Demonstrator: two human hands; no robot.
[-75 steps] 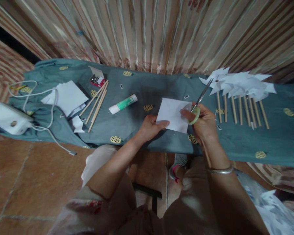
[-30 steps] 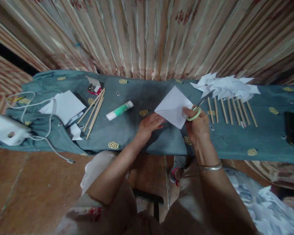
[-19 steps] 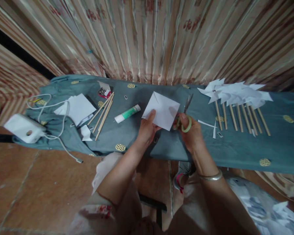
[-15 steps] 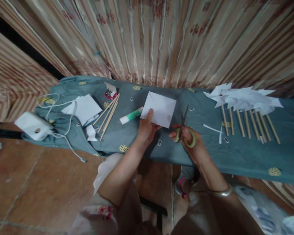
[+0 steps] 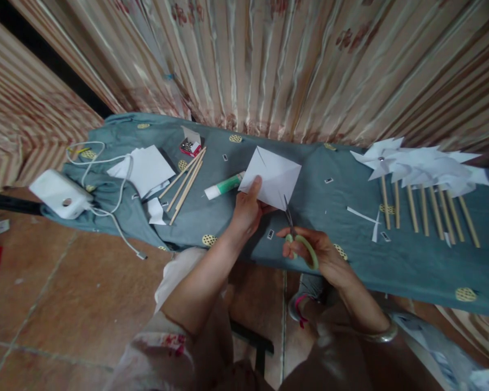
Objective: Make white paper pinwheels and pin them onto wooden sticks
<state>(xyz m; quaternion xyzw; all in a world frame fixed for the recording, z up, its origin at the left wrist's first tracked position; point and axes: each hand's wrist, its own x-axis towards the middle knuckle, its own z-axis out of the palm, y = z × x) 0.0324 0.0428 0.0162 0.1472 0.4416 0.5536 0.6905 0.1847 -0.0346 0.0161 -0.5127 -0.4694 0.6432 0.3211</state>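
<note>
A square sheet of white paper (image 5: 274,172) is pinched in my left hand (image 5: 248,210), thumb on top and fingers underneath. Crease lines run across it, and a slit shows near its upper corner. My right hand (image 5: 315,251) grips a pair of scissors (image 5: 290,224) by pale green handles. The scissor blades point up and lie at the paper's lower right corner, one over its face. Just left of the paper lies a glue stick (image 5: 224,186) with a green and white barrel, its right end close to the sheet.
Left on the cloth-covered table (image 5: 212,217) lie wooden sticks (image 5: 186,187), an opened small box of metal pins (image 5: 190,145), stacked white paper (image 5: 146,169) and a white power bank (image 5: 61,193) with cables. Right are paper strips (image 5: 362,215) and several paper pinwheels (image 5: 424,165) on sticks. A curtain (image 5: 244,65) hangs behind.
My right hand has brought the scissors left, so the blades now reach the paper's lower right corner. The paper in my left hand has turned slightly. The whole view has shifted a little.
</note>
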